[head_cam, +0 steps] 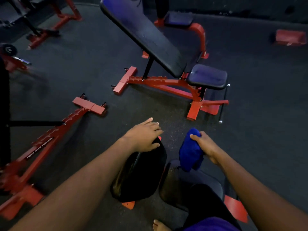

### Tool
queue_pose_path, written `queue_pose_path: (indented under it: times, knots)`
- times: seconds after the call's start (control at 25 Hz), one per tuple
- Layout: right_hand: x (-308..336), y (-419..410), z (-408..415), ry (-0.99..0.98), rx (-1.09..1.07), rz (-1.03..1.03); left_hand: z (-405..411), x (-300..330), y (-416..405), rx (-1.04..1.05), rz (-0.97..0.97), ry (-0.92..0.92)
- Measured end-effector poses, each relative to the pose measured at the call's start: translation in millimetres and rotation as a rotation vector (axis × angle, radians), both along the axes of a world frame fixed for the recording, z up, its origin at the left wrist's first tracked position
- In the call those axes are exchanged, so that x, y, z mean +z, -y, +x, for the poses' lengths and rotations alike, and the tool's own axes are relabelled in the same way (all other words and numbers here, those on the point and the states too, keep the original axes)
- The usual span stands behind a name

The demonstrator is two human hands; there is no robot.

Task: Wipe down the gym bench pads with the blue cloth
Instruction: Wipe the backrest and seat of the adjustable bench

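Right below me stands a bench with a black back pad (141,174) and a black seat pad (176,185). My left hand (145,137) rests flat on the top end of the back pad, fingers spread and straight. My right hand (205,145) grips the bunched blue cloth (190,152), which hangs just above the seat pad. A second red-framed bench stands farther off, with a long inclined back pad (146,35) and a small seat pad (207,76).
A third red bench frame (55,130) lies to the left, more red equipment (55,19) at the back left. A red block (290,37) sits on the dark rubber floor at the far right. My bare foot (160,225) shows at the bottom. Someone's leg (160,7) stands behind the far bench.
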State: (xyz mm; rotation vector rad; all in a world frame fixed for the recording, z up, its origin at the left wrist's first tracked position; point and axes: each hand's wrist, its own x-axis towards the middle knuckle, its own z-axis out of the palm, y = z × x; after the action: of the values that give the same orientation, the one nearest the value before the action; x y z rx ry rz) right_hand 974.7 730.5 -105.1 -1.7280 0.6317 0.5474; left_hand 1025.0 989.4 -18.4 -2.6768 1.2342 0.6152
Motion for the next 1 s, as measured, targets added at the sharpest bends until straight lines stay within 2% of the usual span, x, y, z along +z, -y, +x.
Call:
queue_pose_path:
  times: [0.16,0.36,0.48,0.6,0.72,0.84,1.0]
  knots:
    - [-57.8,-4.3,60.8,-0.136,0.246,-0.024,20.0,-19.8,-0.9,0.031,-0.025,-0.143]
    - [-100.1,-40.8,123.7,-0.275,0.411,0.103,27.9,-24.2,-5.4,0.098,0.006,-0.3]
    - [-113.1,-75.4,134.6,-0.309,0.547,0.153,26.1,-25.1,-5.0,0.136,-0.072,-0.278]
    - [-131.0,-104.7,127.2,-0.317,0.705,0.121,24.0,-27.5,-8.5,0.158,-0.12,-0.251]
    - [-150.1,-118.3,130.2,-0.484,0.619,0.123,22.4,-27.9,-8.4,0.161,-0.14,-0.248]
    - [-171.6,-119.5,139.2,-0.549,0.581,0.031,23.5,-30.4,-8.3,0.168,-0.154,-0.24]
    - [-182.0,-112.5,133.1,-0.671,0.453,0.115,20.5,-29.2,-6.6,0.206,-0.14,-0.245]
